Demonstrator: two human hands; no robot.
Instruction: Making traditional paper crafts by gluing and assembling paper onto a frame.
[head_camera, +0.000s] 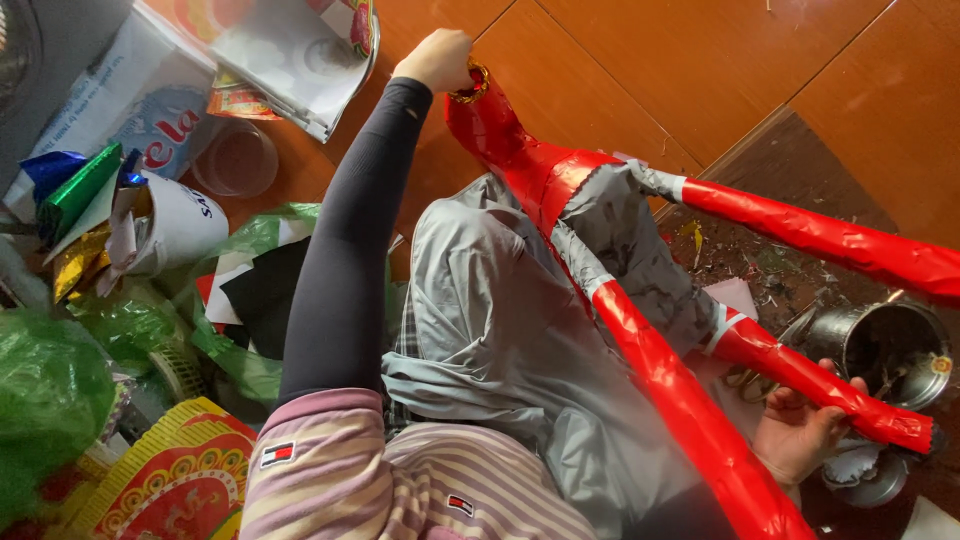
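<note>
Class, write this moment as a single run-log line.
left hand: grips top of red-wrapped frame | right hand: holds lower red arm | metal pot: beside right hand

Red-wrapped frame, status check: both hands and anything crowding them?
Left hand gripping top of red-wrapped frame. Right hand holding a lower leg. Metal pot beside right hand; paper scraps piled left.

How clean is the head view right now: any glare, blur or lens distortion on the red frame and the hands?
Head view: soft, even light with streaky glare along the red foil-wrapped frame; left hand at its tip and right hand under a lower leg both fairly sharp; wide-angle bending stretches the floor seams toward the edges; metal pot interior dark; green bags slightly soft.
</note>
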